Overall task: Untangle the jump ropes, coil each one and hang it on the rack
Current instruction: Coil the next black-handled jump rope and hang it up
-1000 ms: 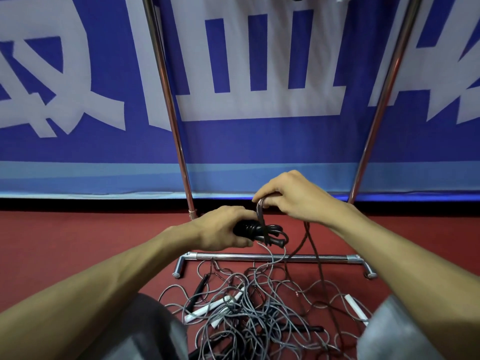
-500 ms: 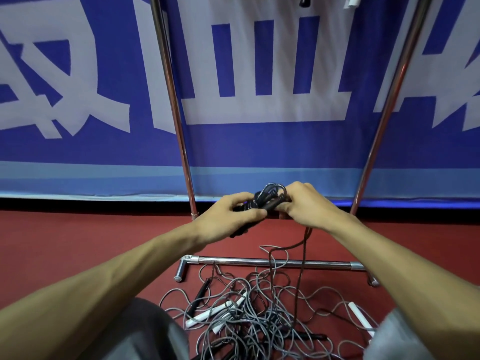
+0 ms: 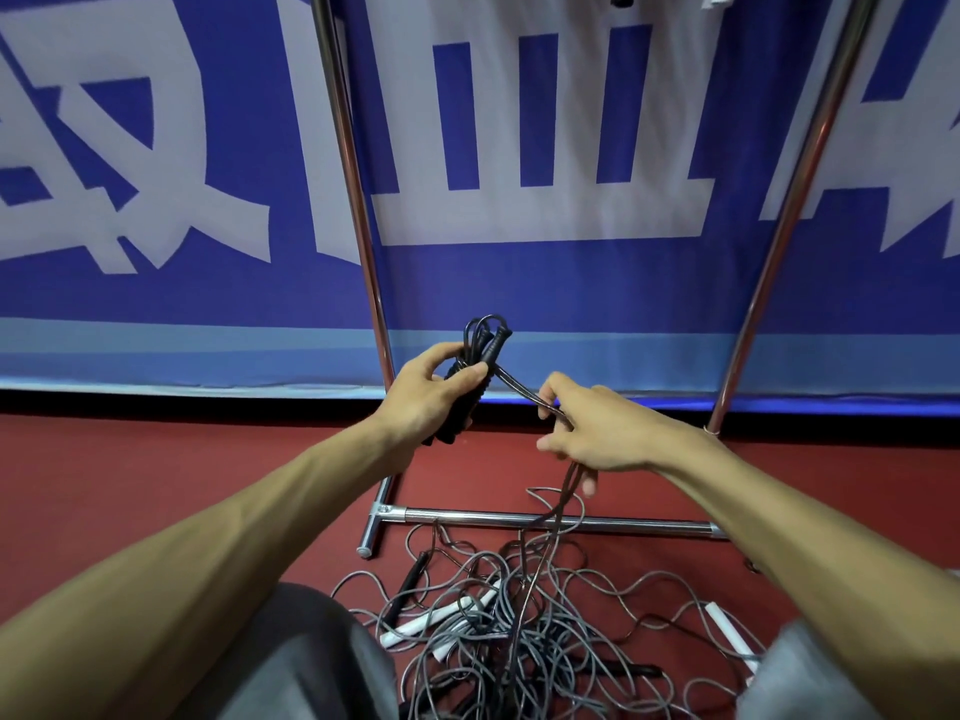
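My left hand (image 3: 428,389) grips the black jump rope handles (image 3: 467,387), held upright with short loops of cord sticking out above the fist. From those handles the dark cord (image 3: 514,389) runs right into my right hand (image 3: 597,433), whose fingers pinch it; the cord then drops down to the tangled pile of grey and dark ropes (image 3: 509,626) on the red floor. White handles (image 3: 441,618) and a black handle (image 3: 410,579) lie in the pile. The chrome rack (image 3: 550,519) stands behind the pile.
The rack's two uprights (image 3: 353,189) rise in front of a blue and white banner (image 3: 519,283). Red floor (image 3: 156,485) spreads to the left. My grey-clad knees (image 3: 311,667) sit at the bottom edge on both sides of the pile.
Both hands rose from just above the rack's base bar. My right hand left the handles and slid right and down along the cord, pulling it out; my left keeps its grip.
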### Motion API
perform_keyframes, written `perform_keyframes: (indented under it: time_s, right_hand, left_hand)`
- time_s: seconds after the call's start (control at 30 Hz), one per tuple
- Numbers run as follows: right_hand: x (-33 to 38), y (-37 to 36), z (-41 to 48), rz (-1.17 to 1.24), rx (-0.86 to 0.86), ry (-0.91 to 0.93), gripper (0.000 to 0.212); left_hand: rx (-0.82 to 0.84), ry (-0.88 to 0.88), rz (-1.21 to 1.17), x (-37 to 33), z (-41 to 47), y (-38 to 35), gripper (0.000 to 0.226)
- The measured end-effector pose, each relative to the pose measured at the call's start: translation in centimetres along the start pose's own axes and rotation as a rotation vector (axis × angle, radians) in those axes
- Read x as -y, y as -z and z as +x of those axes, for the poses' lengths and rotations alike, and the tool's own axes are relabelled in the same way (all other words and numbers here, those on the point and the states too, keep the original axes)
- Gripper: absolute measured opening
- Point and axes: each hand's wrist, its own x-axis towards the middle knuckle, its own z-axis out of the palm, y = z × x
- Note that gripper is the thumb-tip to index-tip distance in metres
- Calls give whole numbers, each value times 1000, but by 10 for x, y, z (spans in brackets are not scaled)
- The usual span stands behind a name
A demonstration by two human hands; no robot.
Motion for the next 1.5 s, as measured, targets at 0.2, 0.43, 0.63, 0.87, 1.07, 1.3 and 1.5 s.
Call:
perform_keyframes:
  time_s: [0.2, 0.43, 0.63, 0.87, 1.07, 1.3, 1.5]
  right_hand:
    - [-3, 7, -4, -138, -18, 78, 11]
    - [2, -1, -8, -376, 48, 333, 28]
    - [9, 3, -11, -205, -81, 323, 16]
    - [9, 7, -8, -90, -222, 183, 7]
    - [3, 11, -1, 123, -304, 24, 18]
    - [4, 11, 4, 181, -287, 40, 13]
    - [-11, 15, 7, 52, -212, 101, 13]
  left_hand:
    - [-21, 23, 170, 6, 5, 5, 31]
    - [205, -225, 904, 16, 5, -1, 35]
    - [572, -207, 978, 21, -5, -6, 46]
    - [697, -192, 831, 13, -17, -19, 41]
    - [663, -192, 735, 2, -27, -23, 39]
    - [456, -181, 819, 4, -25, -24, 54]
    - [608, -268, 729, 0, -29, -20, 25]
